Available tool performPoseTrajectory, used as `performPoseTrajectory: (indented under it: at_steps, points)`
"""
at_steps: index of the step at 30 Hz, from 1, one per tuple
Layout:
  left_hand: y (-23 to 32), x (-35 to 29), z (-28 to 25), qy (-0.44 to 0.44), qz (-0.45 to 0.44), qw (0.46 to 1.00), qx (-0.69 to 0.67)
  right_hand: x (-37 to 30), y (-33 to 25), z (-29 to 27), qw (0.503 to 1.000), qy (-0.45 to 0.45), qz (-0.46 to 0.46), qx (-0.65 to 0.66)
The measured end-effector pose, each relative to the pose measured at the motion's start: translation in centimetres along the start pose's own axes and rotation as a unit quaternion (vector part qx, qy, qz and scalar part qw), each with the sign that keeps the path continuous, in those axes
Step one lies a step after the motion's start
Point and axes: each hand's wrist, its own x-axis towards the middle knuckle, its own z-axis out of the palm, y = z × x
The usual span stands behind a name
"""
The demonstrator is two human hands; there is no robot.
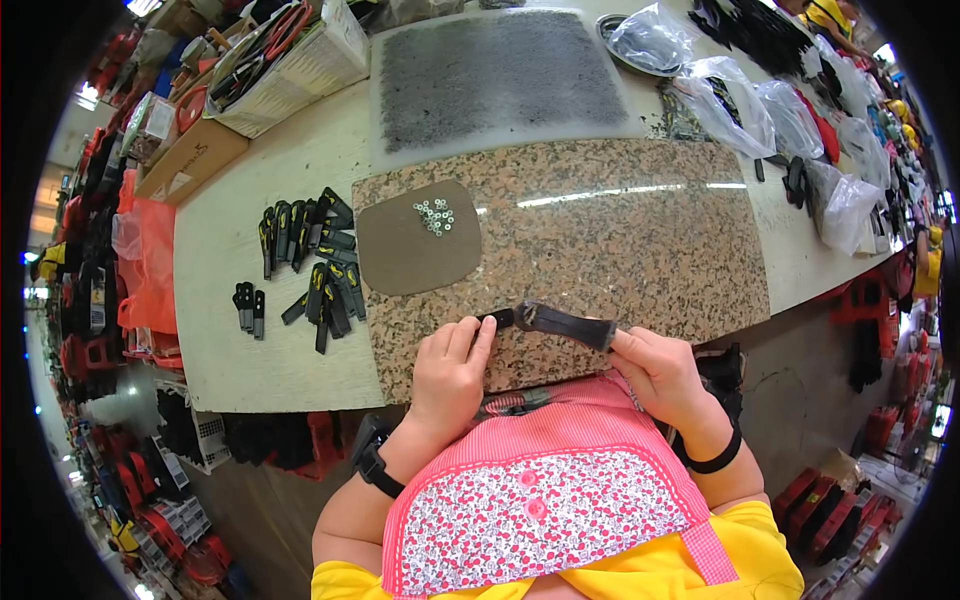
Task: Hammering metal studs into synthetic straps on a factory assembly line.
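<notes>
Both hands are pinching a black strap (565,326) on the granite slab (600,240): left hand (450,372) gripping its buckle end, right hand (660,372) gripping the other end.

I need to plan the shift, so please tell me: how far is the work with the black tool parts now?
Looks done: a pile of black-and-yellow handled pieces lies left of the granite slab. In hand: the left hand and right hand hold one dark flat piece on the slab's near edge. Possibly left: small metal washers on the brown pad, and bagged parts at the right.

Black strap (565,325), speckled brown granite slab (620,240), red-striped floral apron (530,500).
</notes>
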Motion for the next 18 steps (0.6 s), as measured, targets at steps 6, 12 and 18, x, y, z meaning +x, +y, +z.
performPoseTrajectory:
  at_steps: [6, 12, 18]
  points:
    - [-0.5, 1.0, -1.0, -0.026, -0.018, 0.998, -0.054, 1.3, -1.3, 0.8, 0.997, 0.008, -0.016, -0.079]
    - [-7.3, 6.2, -1.4, 0.144, -0.116, 0.982, -0.045, 1.0, -0.9, 1.3, 0.997, 0.003, -0.004, -0.075]
    - [-11.9, 9.5, 0.3, 0.143, -0.139, 0.979, -0.041, 1.0, -1.1, 1.3, 0.998, 0.026, -0.008, -0.056]
